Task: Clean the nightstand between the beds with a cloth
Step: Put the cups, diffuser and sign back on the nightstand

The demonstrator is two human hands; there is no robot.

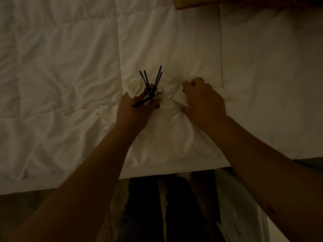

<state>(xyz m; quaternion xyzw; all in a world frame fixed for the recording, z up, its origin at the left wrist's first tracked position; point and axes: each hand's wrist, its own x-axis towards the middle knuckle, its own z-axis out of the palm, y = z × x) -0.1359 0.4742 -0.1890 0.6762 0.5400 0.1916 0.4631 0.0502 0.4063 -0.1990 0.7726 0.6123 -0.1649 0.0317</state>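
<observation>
While the left hand (pixel 138 109) grips a bundle of black sticks (pixel 151 84) and a white wad, possibly the cloth (pixel 134 88), the right hand (pixel 202 100) beside it curls into the bed (pixel 70 67) cover; no nightstand shows.

One head-worn camera looks steeply down, close over both forearms, onto a white bed (pixel 70 67) whose edge runs just below the hands.

Dim light here, everything in a murky yellow-brown cast. A bed fills the view, its white quilted duvet (pixel 66 70) creased and stitched in panels. A yellow cushion (pixel 195 4) peeks in at the top edge. Dark floor (pixel 17 210) below the bed's edge.
</observation>
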